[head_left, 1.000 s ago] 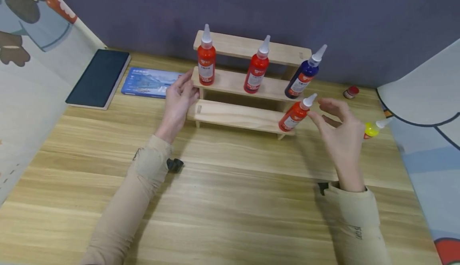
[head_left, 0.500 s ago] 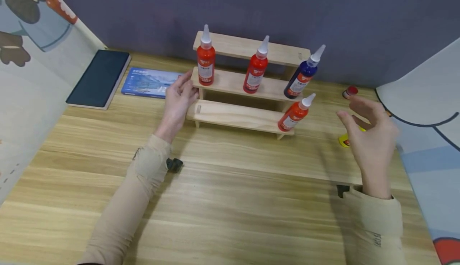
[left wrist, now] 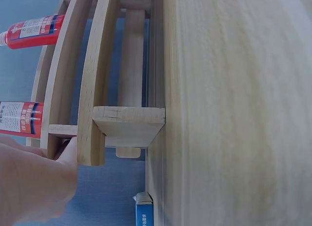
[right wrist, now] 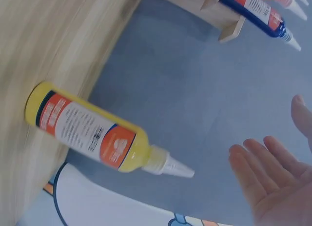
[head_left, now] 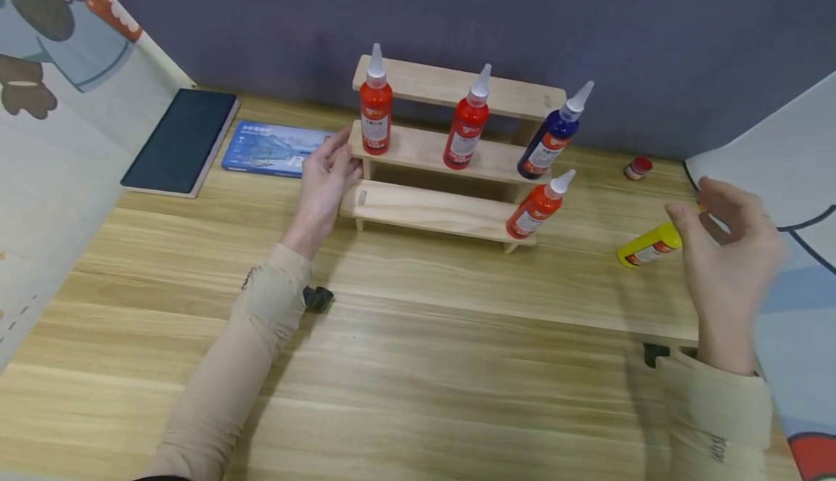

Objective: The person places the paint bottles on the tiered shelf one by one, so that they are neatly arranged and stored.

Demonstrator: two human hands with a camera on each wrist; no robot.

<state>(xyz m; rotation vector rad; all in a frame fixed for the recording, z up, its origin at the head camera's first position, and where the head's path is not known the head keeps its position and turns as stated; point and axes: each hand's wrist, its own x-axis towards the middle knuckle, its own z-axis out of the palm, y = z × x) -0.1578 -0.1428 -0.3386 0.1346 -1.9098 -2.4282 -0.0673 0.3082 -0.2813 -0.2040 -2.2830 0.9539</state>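
Note:
A three-tier wooden stand [head_left: 424, 207] sits at the back of the table. My left hand [head_left: 326, 185] grips its left end at the middle tier, thumb against the wood in the left wrist view. On the middle tier stand two red paint bottles [head_left: 375, 122] and a dark blue one [head_left: 550, 144]; another red paint bottle [head_left: 532, 211] is on the lowest tier's right end. My right hand [head_left: 734, 267] is empty, fingers spread from the thumb, beside an upright yellow paint bottle [right wrist: 90, 131]. In the head view the hand hides that bottle's nozzle.
A small red-capped jar [head_left: 638, 168] is at the back right. To the left lie a blue flat box [head_left: 268, 149] and a dark notebook [head_left: 179, 144]. A dark wall [head_left: 457, 9] rises behind the stand, with printed panels at both sides.
My right hand has moved right, away from the red bottle on the lowest tier to the yellow bottle. The left hand and the stand stay where they were.

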